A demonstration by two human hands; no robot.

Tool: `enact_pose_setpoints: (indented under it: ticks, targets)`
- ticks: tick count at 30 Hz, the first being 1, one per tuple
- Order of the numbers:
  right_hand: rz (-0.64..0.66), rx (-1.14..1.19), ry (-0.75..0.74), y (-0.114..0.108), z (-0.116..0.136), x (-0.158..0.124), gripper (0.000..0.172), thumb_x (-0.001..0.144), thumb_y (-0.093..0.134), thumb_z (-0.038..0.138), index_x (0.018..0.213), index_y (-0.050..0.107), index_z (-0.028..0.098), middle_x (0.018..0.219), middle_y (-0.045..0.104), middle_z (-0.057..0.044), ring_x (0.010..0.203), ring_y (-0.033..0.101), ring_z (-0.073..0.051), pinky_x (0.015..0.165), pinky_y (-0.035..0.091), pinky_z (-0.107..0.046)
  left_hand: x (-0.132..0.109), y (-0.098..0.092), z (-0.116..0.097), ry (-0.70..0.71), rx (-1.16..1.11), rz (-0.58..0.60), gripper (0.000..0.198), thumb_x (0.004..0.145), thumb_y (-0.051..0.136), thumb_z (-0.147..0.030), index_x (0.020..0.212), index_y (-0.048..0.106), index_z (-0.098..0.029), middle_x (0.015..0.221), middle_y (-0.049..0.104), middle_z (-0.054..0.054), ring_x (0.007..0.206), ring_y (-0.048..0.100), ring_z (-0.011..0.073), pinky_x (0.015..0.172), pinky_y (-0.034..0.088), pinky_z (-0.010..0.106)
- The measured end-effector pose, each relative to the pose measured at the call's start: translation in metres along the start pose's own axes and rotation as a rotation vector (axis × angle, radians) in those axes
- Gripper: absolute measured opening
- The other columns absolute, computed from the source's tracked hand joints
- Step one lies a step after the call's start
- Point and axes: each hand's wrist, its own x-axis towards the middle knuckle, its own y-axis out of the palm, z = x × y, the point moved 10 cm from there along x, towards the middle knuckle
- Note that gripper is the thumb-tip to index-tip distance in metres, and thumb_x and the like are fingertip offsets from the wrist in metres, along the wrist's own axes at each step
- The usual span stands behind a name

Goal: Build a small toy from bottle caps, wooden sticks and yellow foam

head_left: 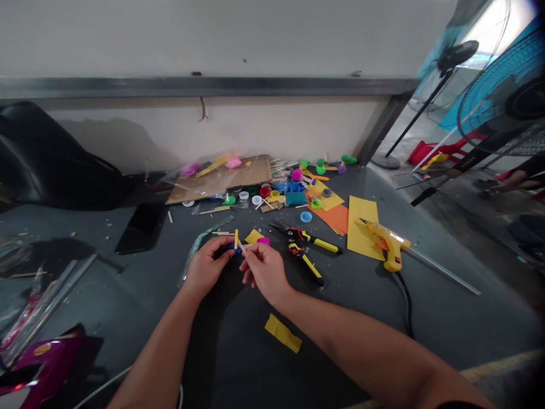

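My left hand point(207, 262) is closed on a small blue piece point(232, 248), mostly hidden by the fingers, with a short yellow strip point(236, 237) standing up from it. Between the thumb and fingertips of my right hand point(267, 271) is a thin wooden stick point(240, 245), its tip close beside the yellow strip; whether they touch I cannot tell. Just beyond my right hand are a pink round piece point(263, 241) and a scrap of yellow paper point(254, 236). Pliers with yellow-and-black handles point(307, 264) and a second cutting tool point(317, 241) lie right of it.
A yellow glue gun point(392, 250) with a clear glue stick rests by yellow paper point(363, 213) at right. Bottle caps point(265, 191), sticks and cardboard point(204, 188) line the back. A phone point(141, 228) lies left, a purple device point(46, 366) nearer. A yellow strip point(283, 333) lies in front.
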Motion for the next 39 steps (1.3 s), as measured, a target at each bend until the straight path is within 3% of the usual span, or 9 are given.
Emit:
enact_pose_setpoints:
  ticks: [10,19,27,34,39]
  targets:
    - [-0.047,0.03,0.031,-0.005,-0.002,0.001,0.009,0.078,0.051,0.026,0.082,0.052,0.018,0.052,0.056,0.007,0.033,0.053,-0.008,0.024,0.03,-0.013,-0.001,0.0,0.0,0.007,-0.013,0.001,0.031,0.078,0.058,-0.036,0.106,0.063,-0.022,0.114,0.064,0.005,0.105,0.058,0.0215,0.096,0.045,0.036]
    - [-0.054,0.147,-0.039,-0.007,0.003,0.0,0.019,0.078,0.055,0.036,0.083,0.048,0.019,0.055,0.057,0.007,0.035,0.052,-0.007,0.027,0.031,-0.013,-0.001,0.0,0.0,-0.008,-0.015,0.001,0.032,0.078,0.058,-0.037,0.106,0.063,-0.022,0.114,0.064,0.005,0.105,0.058,0.0221,0.097,0.044,0.038]
    - [-0.061,0.197,-0.282,-0.013,0.036,-0.011,0.022,0.082,0.053,0.04,0.088,0.048,0.02,0.066,0.06,0.004,0.041,0.055,-0.006,0.033,0.036,-0.015,-0.001,0.002,0.003,-0.01,-0.031,0.012,0.033,0.078,0.058,-0.037,0.107,0.063,-0.022,0.114,0.063,0.006,0.106,0.058,0.0226,0.097,0.043,0.04]
    - [-0.032,0.071,-0.042,-0.007,0.007,0.0,0.015,0.077,0.055,0.031,0.084,0.049,0.019,0.057,0.057,0.006,0.036,0.054,-0.008,0.026,0.03,-0.014,-0.001,0.002,0.0,-0.003,-0.025,0.013,0.033,0.079,0.057,-0.038,0.107,0.063,-0.022,0.115,0.063,0.006,0.105,0.058,0.0222,0.097,0.044,0.039]
    - [0.023,0.019,0.016,0.0,0.0,-0.001,0.013,0.079,0.051,0.029,0.087,0.049,0.019,0.056,0.058,0.007,0.034,0.054,-0.009,0.024,0.031,-0.014,-0.002,0.001,0.001,-0.009,-0.008,0.008,0.032,0.079,0.057,-0.036,0.107,0.063,-0.023,0.115,0.063,0.005,0.106,0.058,0.0214,0.097,0.043,0.037]
